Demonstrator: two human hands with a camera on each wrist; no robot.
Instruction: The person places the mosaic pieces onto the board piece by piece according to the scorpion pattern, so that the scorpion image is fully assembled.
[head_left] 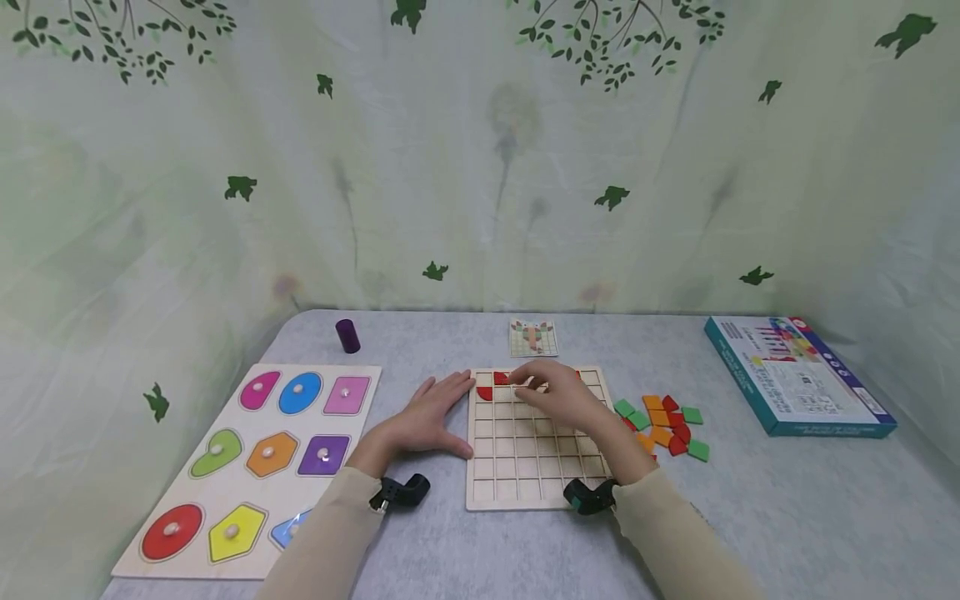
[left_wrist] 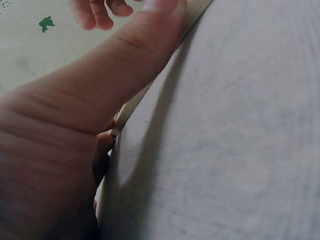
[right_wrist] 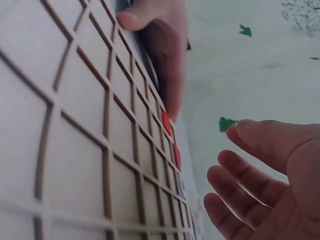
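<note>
A wooden grid board (head_left: 517, 492) lies on the table in the head view. Its top left cells hold a red quarter-round piece (head_left: 485, 393) and another red piece (head_left: 501, 378). My left hand (head_left: 429, 419) rests at the board's left edge with fingers spread and thumb out; the thumb touches the edge (left_wrist: 142, 92) in the left wrist view. Above the board's upper rows hovers my right hand (head_left: 561, 395), fingers loosely bent. In the right wrist view that hand (right_wrist: 280, 175) shows nothing between thumb and fingers. A sliver of red shows behind it near the top right.
Loose red, orange and green tiles (head_left: 660, 419) lie right of the board. A picture card (head_left: 533, 337) lies behind it. A knobbed shape puzzle (head_left: 288, 400) and a dark purple cylinder (head_left: 347, 336) are left; a teal-edged box (head_left: 798, 375) is far right.
</note>
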